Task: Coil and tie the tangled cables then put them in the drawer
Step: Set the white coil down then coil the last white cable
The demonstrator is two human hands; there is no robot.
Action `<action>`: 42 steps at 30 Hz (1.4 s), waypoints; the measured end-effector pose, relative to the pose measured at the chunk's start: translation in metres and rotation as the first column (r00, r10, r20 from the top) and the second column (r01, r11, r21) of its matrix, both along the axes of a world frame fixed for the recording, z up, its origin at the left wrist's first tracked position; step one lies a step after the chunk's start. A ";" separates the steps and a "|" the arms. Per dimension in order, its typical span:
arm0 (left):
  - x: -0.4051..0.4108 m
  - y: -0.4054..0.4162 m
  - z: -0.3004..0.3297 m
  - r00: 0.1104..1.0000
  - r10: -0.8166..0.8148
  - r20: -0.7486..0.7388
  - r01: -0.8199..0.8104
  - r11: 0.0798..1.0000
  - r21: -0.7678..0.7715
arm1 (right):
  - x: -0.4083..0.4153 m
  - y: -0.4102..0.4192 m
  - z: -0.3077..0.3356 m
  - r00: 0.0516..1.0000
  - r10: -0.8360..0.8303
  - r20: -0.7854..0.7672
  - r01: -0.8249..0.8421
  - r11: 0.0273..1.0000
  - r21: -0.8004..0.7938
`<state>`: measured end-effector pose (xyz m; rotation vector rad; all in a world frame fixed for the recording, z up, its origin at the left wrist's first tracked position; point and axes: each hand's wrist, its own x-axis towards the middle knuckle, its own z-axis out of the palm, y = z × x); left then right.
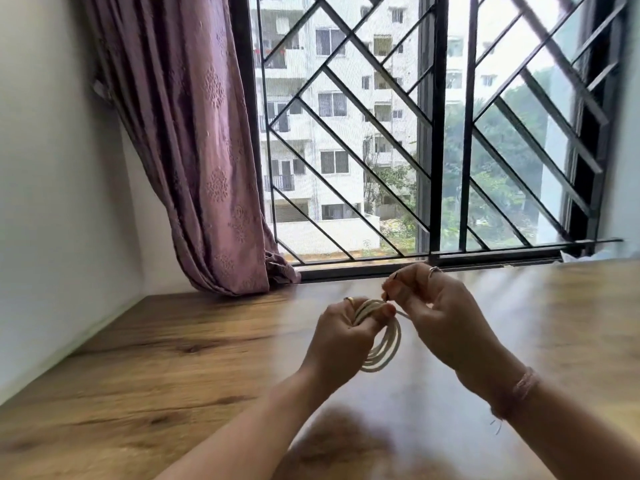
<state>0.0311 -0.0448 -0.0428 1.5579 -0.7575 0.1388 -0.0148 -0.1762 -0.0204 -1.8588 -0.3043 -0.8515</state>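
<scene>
A white cable (384, 348) is wound into a small coil of several loops, held in the air above the wooden tabletop (156, 358). My left hand (343, 334) grips the top of the coil, with the loops hanging down to its right. My right hand (440, 317) is just right of the coil and pinches the cable's loose end between thumb and fingers near the top of the loops. No drawer is in view.
A barred window (433, 133) runs along the far edge of the tabletop. A mauve curtain (194, 150) hangs at the back left, touching the surface. A white wall (52, 202) borders the left side.
</scene>
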 end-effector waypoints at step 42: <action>0.005 -0.003 -0.021 0.966 -0.192 -0.171 0.153 0.964 -0.216 | 0.033 -0.046 -0.031 0.626 0.736 -0.259 -0.627 0.672 0.394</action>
